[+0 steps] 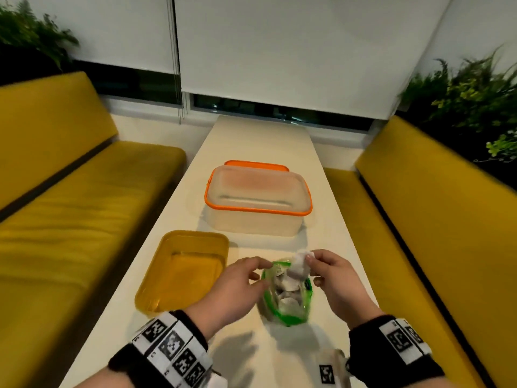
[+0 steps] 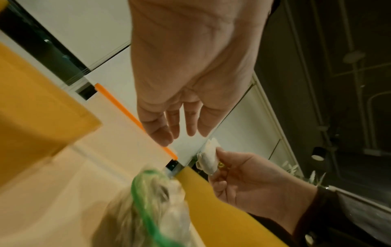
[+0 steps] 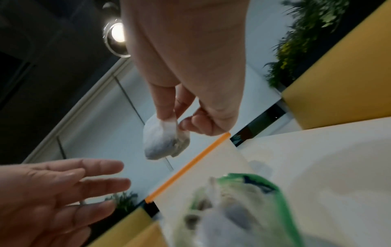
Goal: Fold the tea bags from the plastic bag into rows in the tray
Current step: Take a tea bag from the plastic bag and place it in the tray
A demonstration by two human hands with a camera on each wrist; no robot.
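A clear plastic bag with a green zip rim [image 1: 285, 295] stands open on the table, holding several white tea bags. My right hand [image 1: 316, 264] pinches one white tea bag [image 1: 298, 264] by its top just above the bag's mouth; it hangs from thumb and forefinger in the right wrist view [image 3: 162, 138]. My left hand [image 1: 251, 273] hovers left of the bag with fingers relaxed and spread, holding nothing [image 2: 175, 132]. The yellow tray [image 1: 156, 298] lies empty to the left of the bag.
A clear box with an orange rim [image 1: 212, 186] stands behind, its orange lid [image 1: 256, 164] beyond it. The white table [image 1: 251, 141] is narrow, with yellow benches [image 1: 70, 219] on both sides. Plants stand in the far corners.
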